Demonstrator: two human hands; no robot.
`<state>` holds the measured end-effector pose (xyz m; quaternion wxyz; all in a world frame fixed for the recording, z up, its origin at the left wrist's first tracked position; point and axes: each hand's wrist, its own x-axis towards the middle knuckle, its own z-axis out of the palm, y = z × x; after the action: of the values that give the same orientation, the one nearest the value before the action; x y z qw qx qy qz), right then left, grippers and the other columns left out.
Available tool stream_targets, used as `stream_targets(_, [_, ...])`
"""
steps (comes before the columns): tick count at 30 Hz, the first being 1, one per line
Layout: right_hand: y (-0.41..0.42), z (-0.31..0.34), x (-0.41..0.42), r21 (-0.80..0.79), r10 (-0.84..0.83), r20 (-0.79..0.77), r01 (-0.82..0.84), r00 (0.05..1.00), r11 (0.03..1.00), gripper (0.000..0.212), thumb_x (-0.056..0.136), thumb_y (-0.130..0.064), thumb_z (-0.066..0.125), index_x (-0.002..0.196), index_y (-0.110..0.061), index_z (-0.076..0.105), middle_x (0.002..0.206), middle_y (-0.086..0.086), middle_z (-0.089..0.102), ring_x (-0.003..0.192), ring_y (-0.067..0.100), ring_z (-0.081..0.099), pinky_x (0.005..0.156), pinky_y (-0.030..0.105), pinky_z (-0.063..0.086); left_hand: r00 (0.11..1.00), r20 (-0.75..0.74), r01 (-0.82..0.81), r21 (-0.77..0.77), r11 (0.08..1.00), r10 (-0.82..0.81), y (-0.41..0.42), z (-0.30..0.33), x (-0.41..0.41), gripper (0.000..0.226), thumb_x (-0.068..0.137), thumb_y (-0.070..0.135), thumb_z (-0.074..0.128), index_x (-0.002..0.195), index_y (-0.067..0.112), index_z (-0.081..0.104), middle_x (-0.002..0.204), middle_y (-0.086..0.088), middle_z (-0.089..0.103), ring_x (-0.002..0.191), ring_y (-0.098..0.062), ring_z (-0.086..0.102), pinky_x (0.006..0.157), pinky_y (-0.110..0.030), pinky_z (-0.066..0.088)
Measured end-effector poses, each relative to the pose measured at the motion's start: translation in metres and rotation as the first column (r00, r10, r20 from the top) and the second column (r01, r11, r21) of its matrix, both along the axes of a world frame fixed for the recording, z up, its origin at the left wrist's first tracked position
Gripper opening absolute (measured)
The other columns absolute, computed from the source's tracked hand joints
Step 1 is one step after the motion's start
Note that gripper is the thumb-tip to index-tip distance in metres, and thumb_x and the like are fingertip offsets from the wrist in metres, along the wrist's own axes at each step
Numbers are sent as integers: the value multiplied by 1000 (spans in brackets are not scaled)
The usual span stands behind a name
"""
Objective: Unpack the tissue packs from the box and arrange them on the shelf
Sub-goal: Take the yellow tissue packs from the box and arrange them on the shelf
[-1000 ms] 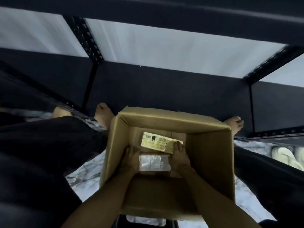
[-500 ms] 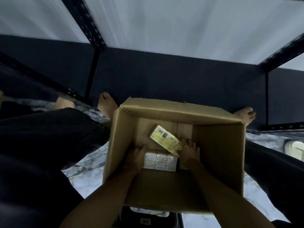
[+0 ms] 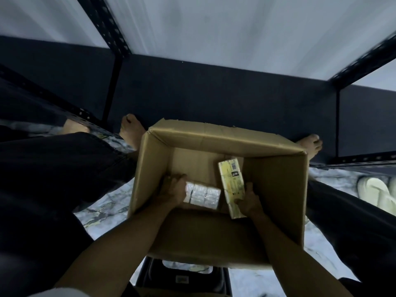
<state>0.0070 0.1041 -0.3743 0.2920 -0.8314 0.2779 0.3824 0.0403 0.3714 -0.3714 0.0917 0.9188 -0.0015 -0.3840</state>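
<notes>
From the head view we see both hands down inside the open cardboard box (image 3: 216, 239). Our left hand (image 3: 172, 190) curls over the left end of a clear-wrapped tissue pack (image 3: 202, 195) lying on the box floor near the near wall. Our right hand (image 3: 249, 200) clasps a yellow tissue pack (image 3: 231, 185) by its near end, the pack tilted up and pointing toward the box's far wall, just beside the right wall. Bare cardboard floor shows in the box's far-left part. Beyond the box's far wall runs the dark shelf (image 3: 214, 91); bare feet flank the box on the marbled floor (image 3: 102, 209).
</notes>
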Motion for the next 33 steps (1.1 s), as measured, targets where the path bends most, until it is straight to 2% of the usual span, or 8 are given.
stream_targets(4, [4,0,-3,32,43,-6,-43,999,999,66,92,-3,63,148,-15,31,144,16,53,130,40,53,101,44,47,946,-104,312,46,949,-306,6,-20,-22,108,81,64,69,160,11,16,166,-13,19,155,-33,11,122,-60,0])
stream_targets(8, [2,-3,-6,39,43,8,-44,999,998,66,94,-5,59,152,-20,31,146,13,51,133,38,51,105,50,48,954,-89,291,41,956,-287,3,-19,2,92,89,50,69,159,14,20,162,-14,31,148,-35,28,122,-47,14])
stream_targets(12, [-2,-6,-3,45,-5,-9,6,1000,999,65,95,-4,56,152,-21,30,148,14,48,134,38,48,107,49,45,970,-241,-33,-41,999,22,8,-23,30,84,95,47,62,159,15,19,162,-17,30,145,-38,34,114,-44,37])
stream_targets(16, [0,-9,-4,78,-73,-50,77,996,994,78,91,-5,65,156,-15,23,152,17,42,136,39,45,105,40,42,977,89,-191,-48,981,194,6,-22,37,45,102,31,51,143,15,50,150,-15,44,138,-36,40,113,-44,36])
stream_targets(19, [10,-12,-3,79,-159,-31,161,987,984,82,86,-13,77,150,-7,28,148,20,47,133,40,48,102,39,42,978,71,-189,-83,978,195,-5,-18,30,44,107,37,39,145,16,49,145,-17,51,132,-39,49,108,-44,38])
stream_targets(25, [19,-8,0,26,-133,-12,133,991,991,77,85,-21,79,141,-8,29,143,19,50,131,41,50,100,47,46,981,122,129,173,976,-151,-22,-19,5,111,76,64,75,157,6,27,147,-17,45,130,-36,52,99,-46,48])
stream_targets(28, [16,-6,2,13,-98,-37,99,994,995,75,88,-20,76,144,-10,27,145,17,48,134,39,48,101,46,45,994,-82,-76,18,997,77,-17,-23,25,95,88,30,75,160,14,15,157,-12,34,138,-35,42,104,-44,43])
stream_targets(33, [12,-9,5,30,-143,-42,145,989,989,78,85,-17,79,143,-10,28,146,17,48,134,40,48,102,52,46,795,-457,-499,-117,859,399,5,-16,53,72,76,8,80,140,7,48,132,-10,59,113,-27,61,80,-36,54])
